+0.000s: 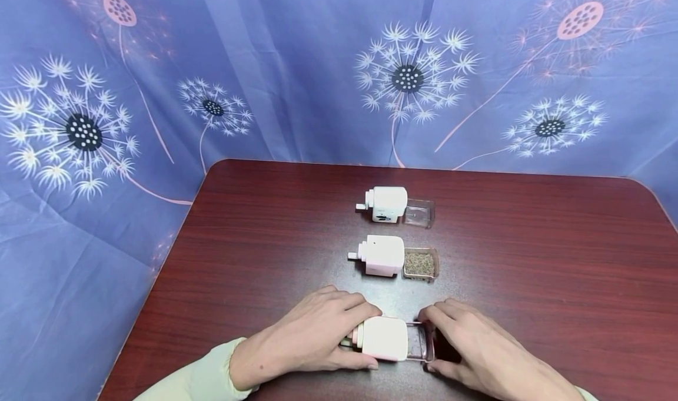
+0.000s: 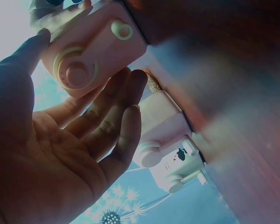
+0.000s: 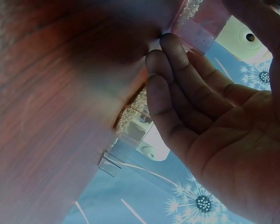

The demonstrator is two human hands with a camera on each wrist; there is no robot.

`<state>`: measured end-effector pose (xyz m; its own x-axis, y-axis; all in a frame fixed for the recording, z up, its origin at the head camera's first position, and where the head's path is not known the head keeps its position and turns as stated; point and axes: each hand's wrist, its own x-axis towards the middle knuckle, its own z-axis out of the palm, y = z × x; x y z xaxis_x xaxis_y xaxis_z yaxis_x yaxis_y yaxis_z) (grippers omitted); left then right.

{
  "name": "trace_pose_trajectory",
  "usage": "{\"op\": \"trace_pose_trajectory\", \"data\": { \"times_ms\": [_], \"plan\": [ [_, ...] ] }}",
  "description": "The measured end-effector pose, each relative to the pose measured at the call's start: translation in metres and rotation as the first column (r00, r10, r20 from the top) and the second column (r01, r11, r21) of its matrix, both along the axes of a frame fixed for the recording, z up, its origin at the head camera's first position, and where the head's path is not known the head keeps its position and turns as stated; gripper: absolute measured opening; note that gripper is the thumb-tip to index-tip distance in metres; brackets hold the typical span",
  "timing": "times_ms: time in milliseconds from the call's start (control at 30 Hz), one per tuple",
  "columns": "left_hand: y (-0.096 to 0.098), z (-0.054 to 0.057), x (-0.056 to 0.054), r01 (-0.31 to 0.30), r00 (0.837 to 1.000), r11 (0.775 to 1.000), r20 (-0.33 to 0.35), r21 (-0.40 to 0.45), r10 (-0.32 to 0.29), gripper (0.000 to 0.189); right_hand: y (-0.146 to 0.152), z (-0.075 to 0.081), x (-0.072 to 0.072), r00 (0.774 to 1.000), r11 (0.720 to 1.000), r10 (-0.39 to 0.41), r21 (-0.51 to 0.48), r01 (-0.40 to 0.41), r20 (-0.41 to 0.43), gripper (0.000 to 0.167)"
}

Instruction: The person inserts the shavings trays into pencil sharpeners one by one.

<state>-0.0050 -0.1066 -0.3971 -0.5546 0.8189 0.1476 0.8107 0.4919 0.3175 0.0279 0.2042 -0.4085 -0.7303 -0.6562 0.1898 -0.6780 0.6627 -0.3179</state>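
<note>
Nearest me, a crank pencil sharpener (image 1: 385, 338) with a white top lies between the hands. My left hand (image 1: 323, 333) holds its crank end, thumb on the near side and fingers on the far side. In the left wrist view its pinkish crank face (image 2: 102, 53) and pale green knob (image 2: 123, 31) show between thumb and fingers. The clear drawer (image 1: 416, 342) sticks out at the right. My right hand (image 1: 477, 345) pinches that drawer's outer end between thumb and fingers. Shavings (image 3: 190, 11) show inside the drawer in the right wrist view.
Farther back stands a second pencil sharpener (image 1: 384, 255), its pulled-out drawer (image 1: 435, 264) holding shavings. Behind that is a third white sharpener (image 1: 389, 203) with a clear drawer (image 1: 419, 214) out. The dark red table (image 1: 529, 259) meets a blue dandelion-print cloth (image 1: 318, 83).
</note>
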Motion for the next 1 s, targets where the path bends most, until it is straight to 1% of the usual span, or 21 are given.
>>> {"op": "trace_pose_trajectory", "data": {
  "times_ms": [133,267,567,767,1000],
  "plan": [
    [0.0000,0.0003,0.0001,-0.002,1.000,1.000,0.002,0.004,0.002,0.057,-0.0013,0.0002,0.0008,1.000,1.000,-0.002,0.006,0.002,-0.014,0.053],
    [0.0002,0.0004,0.0001,-0.003,1.000,1.000,0.004,0.008,0.003,0.056,-0.0015,0.0006,0.0015,1.000,1.000,0.006,-0.026,-0.006,-0.001,0.048],
    [0.0001,0.0000,0.0002,-0.003,1.000,1.000,0.013,0.008,0.003,0.056,-0.0028,-0.0005,0.0023,1.000,0.999,0.017,-0.050,-0.017,0.006,0.046],
    [0.0003,0.0001,0.0002,-0.002,1.000,1.000,0.008,0.014,0.002,0.056,-0.0040,-0.0012,0.0030,1.000,0.999,0.011,-0.044,-0.011,0.003,0.046],
    [0.0004,0.0001,0.0000,0.000,1.000,1.000,0.008,0.019,-0.001,0.055,-0.0062,-0.0006,0.0030,1.000,1.000,-0.010,-0.022,0.010,0.029,0.048]
  ]
}}
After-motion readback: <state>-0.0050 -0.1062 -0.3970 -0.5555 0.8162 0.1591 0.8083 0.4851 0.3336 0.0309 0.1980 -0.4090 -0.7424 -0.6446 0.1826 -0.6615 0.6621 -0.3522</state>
